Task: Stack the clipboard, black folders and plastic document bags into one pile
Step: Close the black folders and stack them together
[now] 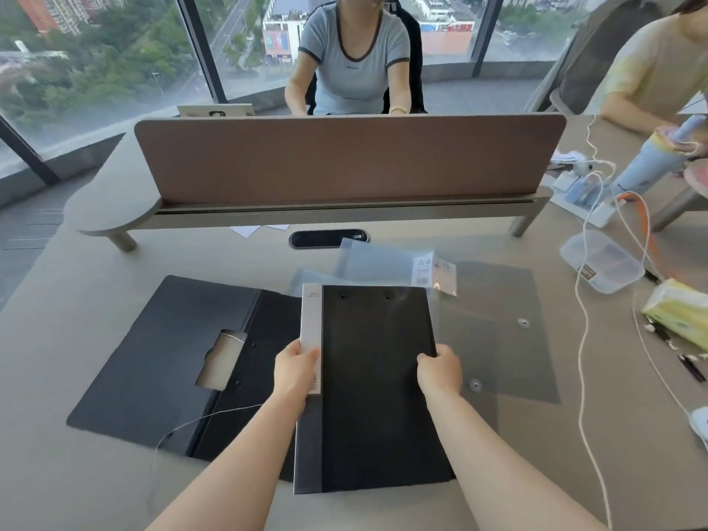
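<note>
I hold a black folder (377,381) with a grey-white spine strip in front of me, just above the desk. My left hand (295,371) grips its left edge at the strip, and my right hand (440,371) grips its right edge. To the left lies an opened-out black folder (168,358) with a cut-out window and a thin string. A grey translucent document bag (498,327) with snap buttons lies to the right, partly under the held folder. Clear plastic document bags (379,262) with an A4 label lie behind it.
A brown divider panel (344,159) on a raised shelf crosses the desk ahead, with a person seated behind it. At right are a clear plastic box (601,262), white cables (586,339), a tissue pack (678,312), pens and another person's arm.
</note>
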`<state>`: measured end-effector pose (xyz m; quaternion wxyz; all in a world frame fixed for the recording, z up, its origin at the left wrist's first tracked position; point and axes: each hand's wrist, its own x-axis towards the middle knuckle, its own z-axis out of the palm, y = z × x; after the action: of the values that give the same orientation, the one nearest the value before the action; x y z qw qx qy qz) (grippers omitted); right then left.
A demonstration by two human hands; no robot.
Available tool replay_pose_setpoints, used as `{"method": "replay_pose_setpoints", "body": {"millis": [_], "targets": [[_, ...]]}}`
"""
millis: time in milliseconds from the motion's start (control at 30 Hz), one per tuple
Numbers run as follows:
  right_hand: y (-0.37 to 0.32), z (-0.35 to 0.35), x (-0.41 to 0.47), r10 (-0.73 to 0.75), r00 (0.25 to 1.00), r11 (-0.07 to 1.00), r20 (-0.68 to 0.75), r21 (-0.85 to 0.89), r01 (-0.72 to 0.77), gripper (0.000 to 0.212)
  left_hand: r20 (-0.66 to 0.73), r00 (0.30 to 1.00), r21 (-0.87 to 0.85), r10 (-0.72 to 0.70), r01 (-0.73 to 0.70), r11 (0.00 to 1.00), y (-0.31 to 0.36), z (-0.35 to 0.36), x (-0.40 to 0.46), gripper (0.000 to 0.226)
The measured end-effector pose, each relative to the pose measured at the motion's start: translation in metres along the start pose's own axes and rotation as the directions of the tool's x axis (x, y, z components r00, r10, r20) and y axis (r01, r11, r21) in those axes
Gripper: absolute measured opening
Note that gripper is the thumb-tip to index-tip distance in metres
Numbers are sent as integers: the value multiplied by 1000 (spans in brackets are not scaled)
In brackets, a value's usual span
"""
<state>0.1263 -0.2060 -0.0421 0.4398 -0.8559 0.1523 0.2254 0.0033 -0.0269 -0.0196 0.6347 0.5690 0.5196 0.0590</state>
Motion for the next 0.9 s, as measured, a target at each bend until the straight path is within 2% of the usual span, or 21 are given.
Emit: {"method": "replay_pose_setpoints", "body": {"millis": [100,267,500,767,900], "targets": [[17,-25,13,15,999,999,-32,-36,-17,20,40,999,15,-20,19,1000,-10,28,-12,18],[38,-53,29,21,999,994,-50,-107,-26,24,85,996,41,-42,39,998,-24,58,-26,15],[50,-69,42,18,998,978,-58,-207,-29,16,77,997,161,-21,8,987,-34,81,-30,13],[53,-70,51,33,995,942,-94,-331,-63,26,55,998,323,-24,5,946,-40,88,-23,5],[45,-68,45,-11,990,912,-140,-407,-48,48,58,998,366,18,-38,930,-41,87,-18,12]]}}
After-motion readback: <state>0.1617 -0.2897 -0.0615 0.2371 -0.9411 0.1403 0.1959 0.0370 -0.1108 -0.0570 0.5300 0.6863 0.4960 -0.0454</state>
